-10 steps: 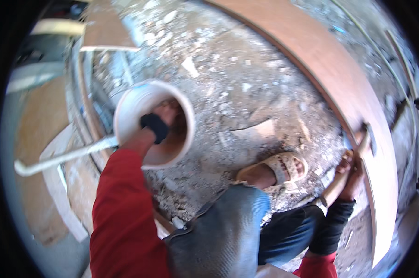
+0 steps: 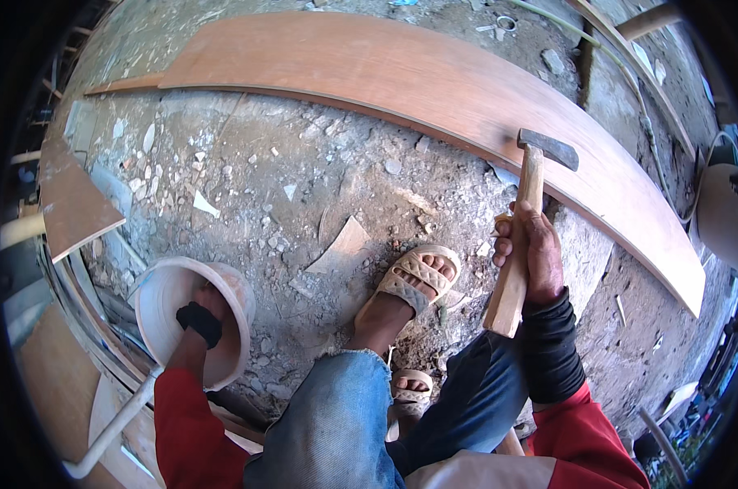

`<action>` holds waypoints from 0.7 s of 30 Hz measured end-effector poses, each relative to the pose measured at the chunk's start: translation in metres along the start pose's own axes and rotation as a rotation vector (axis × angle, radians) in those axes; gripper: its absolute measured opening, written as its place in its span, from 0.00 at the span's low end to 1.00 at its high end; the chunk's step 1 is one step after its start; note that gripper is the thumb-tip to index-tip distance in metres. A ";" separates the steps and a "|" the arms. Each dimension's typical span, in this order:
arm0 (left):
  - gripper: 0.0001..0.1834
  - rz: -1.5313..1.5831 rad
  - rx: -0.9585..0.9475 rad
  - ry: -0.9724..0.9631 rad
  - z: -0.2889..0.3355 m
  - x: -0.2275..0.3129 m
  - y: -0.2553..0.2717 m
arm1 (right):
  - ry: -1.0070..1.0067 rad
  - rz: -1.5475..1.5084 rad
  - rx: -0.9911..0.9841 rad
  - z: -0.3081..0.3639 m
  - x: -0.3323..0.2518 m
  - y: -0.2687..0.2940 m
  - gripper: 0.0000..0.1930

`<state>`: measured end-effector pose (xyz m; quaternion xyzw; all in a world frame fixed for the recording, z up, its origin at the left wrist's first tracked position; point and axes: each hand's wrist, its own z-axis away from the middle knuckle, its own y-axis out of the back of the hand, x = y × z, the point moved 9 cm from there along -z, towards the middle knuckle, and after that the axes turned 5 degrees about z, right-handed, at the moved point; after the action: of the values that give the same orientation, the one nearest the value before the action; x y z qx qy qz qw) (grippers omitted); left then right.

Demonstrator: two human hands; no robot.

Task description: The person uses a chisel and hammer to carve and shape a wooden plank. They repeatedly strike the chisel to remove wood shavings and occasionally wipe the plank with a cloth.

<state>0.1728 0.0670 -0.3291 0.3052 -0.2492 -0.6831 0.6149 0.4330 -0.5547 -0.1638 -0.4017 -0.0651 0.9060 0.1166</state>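
My right hand (image 2: 540, 257) is closed round the wooden handle of a hammer (image 2: 532, 183). Its dark metal head is up, in front of the near edge of a long brown plywood board (image 2: 361, 69). A small yellowish bit shows by the fingers of that hand; I cannot make out what it is. My left hand (image 2: 212, 301), with a black band at the wrist, reaches down into a whitish plastic bucket (image 2: 240, 314) at the lower left. Its fingers are hidden in the bucket's shadow, and so is whatever lies at the bottom.
Rubble and broken chips cover the ground around my sandalled feet (image 2: 418, 277). A pale triangular scrap (image 2: 342, 246) lies ahead of them. Board offcuts (image 2: 75, 204) and a white pipe (image 2: 120, 428) are at the left. A long thin timber (image 2: 638, 73) runs beyond the plywood at the right.
The view has swung, so the plywood now spans the top and the bucket sits lower left. The hammer has come up more upright in my right hand. My left hand stays inside the bucket.
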 end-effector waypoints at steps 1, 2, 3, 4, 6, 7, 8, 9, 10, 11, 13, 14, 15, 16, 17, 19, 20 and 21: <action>0.24 0.040 -0.066 0.081 -0.001 -0.005 -0.004 | 0.025 0.075 0.035 0.007 -0.003 0.002 0.15; 0.25 0.064 -0.065 0.085 -0.005 -0.004 0.001 | 0.063 0.116 0.048 0.010 -0.008 0.002 0.16; 0.25 0.099 -0.051 0.084 -0.007 0.000 0.008 | 0.072 0.156 0.068 0.014 -0.010 0.005 0.16; 0.26 0.135 -0.038 0.089 -0.007 0.003 0.018 | 0.109 0.176 0.057 0.017 -0.014 0.004 0.17; 0.27 0.148 -0.085 0.254 0.006 -0.003 0.033 | 0.155 0.210 0.018 0.019 -0.017 0.005 0.17; 0.18 0.189 -0.029 0.346 0.011 -0.008 0.047 | 0.105 0.199 0.039 0.018 -0.011 0.010 0.17; 0.17 0.224 -0.015 0.405 0.015 -0.010 0.056 | 0.069 0.181 0.020 0.016 -0.007 0.013 0.18; 0.16 0.258 0.015 0.470 0.020 -0.015 0.066 | 0.052 0.149 -0.059 0.013 -0.004 0.009 0.18; 0.17 0.401 0.178 0.399 0.025 -0.011 0.082 | -0.027 0.095 -0.105 0.010 0.003 0.010 0.17; 0.18 0.530 0.351 0.341 0.035 -0.013 0.098 | -0.105 -0.052 -0.135 0.007 0.011 0.010 0.19; 0.24 0.599 0.412 0.391 0.046 -0.027 0.101 | -0.112 -0.044 -0.132 0.001 0.014 0.019 0.22; 0.27 0.565 0.454 0.398 0.053 -0.032 0.102 | -0.077 0.022 -0.159 -0.001 0.014 0.020 0.23; 0.26 0.531 0.520 0.344 0.060 -0.031 0.106 | -0.091 -0.009 -0.164 -0.004 0.017 0.022 0.22; 0.23 0.499 0.542 0.353 0.064 -0.036 0.106 | -0.089 0.028 -0.171 -0.007 0.018 0.023 0.21; 0.21 0.456 0.549 0.344 0.067 -0.038 0.104 | -0.102 -0.007 -0.196 -0.010 0.019 0.022 0.20; 0.14 0.534 0.452 0.392 0.069 -0.047 0.091 | -0.119 -0.024 -0.211 -0.014 0.020 0.021 0.19; 0.12 0.563 0.427 0.408 0.074 -0.046 0.085 | -0.101 -0.010 -0.233 -0.014 0.019 0.020 0.19; 0.11 0.584 0.439 0.405 0.075 -0.047 0.084 | -0.090 -0.021 -0.211 -0.016 0.018 0.020 0.19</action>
<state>0.1788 0.1006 -0.2118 0.4737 -0.3388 -0.3368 0.7398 0.4304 -0.5688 -0.1916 -0.3698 -0.1695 0.9100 0.0801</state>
